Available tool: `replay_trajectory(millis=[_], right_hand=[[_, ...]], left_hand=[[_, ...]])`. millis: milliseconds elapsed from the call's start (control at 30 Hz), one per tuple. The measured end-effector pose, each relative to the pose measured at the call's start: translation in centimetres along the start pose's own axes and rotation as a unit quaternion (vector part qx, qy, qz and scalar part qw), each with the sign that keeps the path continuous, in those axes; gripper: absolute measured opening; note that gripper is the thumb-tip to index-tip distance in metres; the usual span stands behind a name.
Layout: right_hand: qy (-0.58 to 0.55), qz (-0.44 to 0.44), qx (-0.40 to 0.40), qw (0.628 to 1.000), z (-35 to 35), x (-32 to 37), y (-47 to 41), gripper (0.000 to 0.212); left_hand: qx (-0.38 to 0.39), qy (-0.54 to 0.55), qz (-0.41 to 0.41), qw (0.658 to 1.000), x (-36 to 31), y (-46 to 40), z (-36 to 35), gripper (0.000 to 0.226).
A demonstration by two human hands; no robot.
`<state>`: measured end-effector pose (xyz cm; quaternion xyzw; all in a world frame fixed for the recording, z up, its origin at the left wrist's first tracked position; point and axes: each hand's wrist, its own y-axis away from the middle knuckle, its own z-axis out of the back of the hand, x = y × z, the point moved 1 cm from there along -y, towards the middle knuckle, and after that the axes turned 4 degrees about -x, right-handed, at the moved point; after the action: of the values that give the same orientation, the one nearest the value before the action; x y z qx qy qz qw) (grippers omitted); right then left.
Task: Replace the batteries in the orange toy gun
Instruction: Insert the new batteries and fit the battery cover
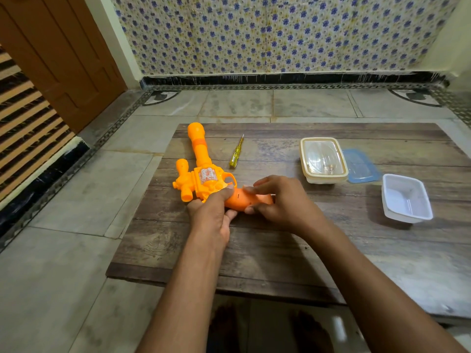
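The orange toy gun lies flat on the wooden board, barrel pointing away from me, handle toward the right. My left hand grips the gun where body meets handle, thumb pressed on top. My right hand holds the handle from the right, fingers curled over its top and thumb beneath. A yellow screwdriver lies just beyond the gun. No batteries are visible; the handle's underside is hidden.
A cream container with small items inside stands at the back right, its blue lid beside it. A white tub sits nearer the right edge. The board rests on a tiled floor by a patterned wall.
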<state>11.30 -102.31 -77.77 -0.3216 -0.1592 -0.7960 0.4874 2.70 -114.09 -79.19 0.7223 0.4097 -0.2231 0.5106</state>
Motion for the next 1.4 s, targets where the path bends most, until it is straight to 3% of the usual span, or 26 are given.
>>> replay_trajectory(millis=[367, 567, 667, 767, 1033, 1400], right_hand=[[0.005, -0.018, -0.018, 1.0, 0.0, 0.4, -0.4, 0.034], [-0.025, -0.019, -0.027, 0.999, 0.8, -0.1, 0.3, 0.05], [-0.041, -0.012, -0.034, 0.999, 2.3, -0.4, 1.0, 0.034], [0.025, -0.01, 0.015, 1.0, 4.3, -0.9, 2.1, 0.013], [0.101, -0.048, 0.249, 0.962, 7.6, -3.2, 5.0, 0.017], [0.129, -0.038, 0.251, 0.959, 6.2, -3.2, 4.5, 0.019]], left_hand=[[0.02, -0.033, -0.014, 0.999, 0.4, 0.2, 0.3, 0.067], [0.02, -0.02, -0.013, 1.0, 0.2, 0.3, 0.2, 0.063], [0.015, -0.02, -0.011, 1.0, 0.1, 0.3, 0.1, 0.069], [0.01, -0.019, -0.011, 1.0, 0.1, 0.2, 0.0, 0.072], [0.008, -0.031, -0.013, 0.999, 0.2, -0.1, 0.1, 0.082], [0.0, -0.05, -0.01, 0.999, 0.4, -0.8, 0.2, 0.085]])
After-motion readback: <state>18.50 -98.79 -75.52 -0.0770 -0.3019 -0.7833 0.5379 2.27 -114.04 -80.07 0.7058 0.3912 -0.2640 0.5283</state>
